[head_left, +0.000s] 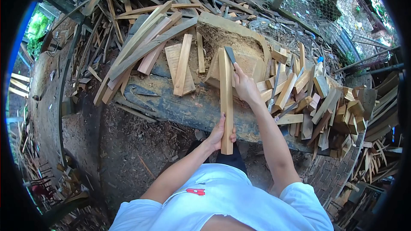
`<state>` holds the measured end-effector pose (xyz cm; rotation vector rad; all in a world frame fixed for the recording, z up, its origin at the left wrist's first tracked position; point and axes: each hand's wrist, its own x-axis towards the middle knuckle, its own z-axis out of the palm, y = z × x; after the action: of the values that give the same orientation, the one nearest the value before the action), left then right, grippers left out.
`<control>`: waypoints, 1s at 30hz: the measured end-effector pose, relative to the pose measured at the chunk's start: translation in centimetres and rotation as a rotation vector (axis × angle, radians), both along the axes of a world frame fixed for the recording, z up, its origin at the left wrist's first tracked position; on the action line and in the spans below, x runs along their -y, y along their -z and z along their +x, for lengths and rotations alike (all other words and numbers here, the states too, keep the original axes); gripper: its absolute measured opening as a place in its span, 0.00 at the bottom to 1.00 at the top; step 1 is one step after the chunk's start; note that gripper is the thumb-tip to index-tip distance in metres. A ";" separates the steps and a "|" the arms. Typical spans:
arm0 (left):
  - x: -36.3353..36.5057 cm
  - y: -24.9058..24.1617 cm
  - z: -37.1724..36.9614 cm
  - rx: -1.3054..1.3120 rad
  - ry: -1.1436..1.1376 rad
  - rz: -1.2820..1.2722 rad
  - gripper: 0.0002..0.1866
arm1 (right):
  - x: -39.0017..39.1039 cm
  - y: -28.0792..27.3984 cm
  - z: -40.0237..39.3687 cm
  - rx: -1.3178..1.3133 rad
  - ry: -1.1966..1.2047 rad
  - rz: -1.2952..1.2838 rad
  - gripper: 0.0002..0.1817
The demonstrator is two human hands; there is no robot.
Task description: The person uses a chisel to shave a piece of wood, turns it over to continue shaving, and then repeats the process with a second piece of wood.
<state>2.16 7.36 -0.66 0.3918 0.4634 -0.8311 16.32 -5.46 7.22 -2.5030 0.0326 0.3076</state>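
Note:
My left hand is wrapped round the lower end of a long pale wooden piece. The piece points away from me, its far end over a wooden block on the workbench. My right hand is closed on a tool with a dark flat blade; the handle is mostly hidden in my fingers. The blade lies against or very near the right side of the piece's far end.
Cut wood pieces are heaped on the right of the workbench. Long planks lean across its left side, near two short boards. Scrap wood lies behind, along a wire fence.

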 end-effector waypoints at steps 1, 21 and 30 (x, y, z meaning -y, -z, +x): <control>-0.1 0.0 0.0 -0.005 0.001 -0.017 0.30 | -0.1 -0.1 0.3 0.003 -0.002 -0.002 0.27; -1.3 1.0 0.0 0.018 0.051 0.010 0.32 | -1.0 -1.6 -1.6 -0.011 -0.056 -0.111 0.26; -0.5 -0.5 1.2 0.027 0.010 0.191 0.29 | -1.1 -1.5 -4.6 -0.076 -0.019 -0.190 0.27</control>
<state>3.35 7.82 -0.15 0.5818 0.5180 -0.7930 11.76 -4.31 8.70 -2.6803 0.0715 0.4248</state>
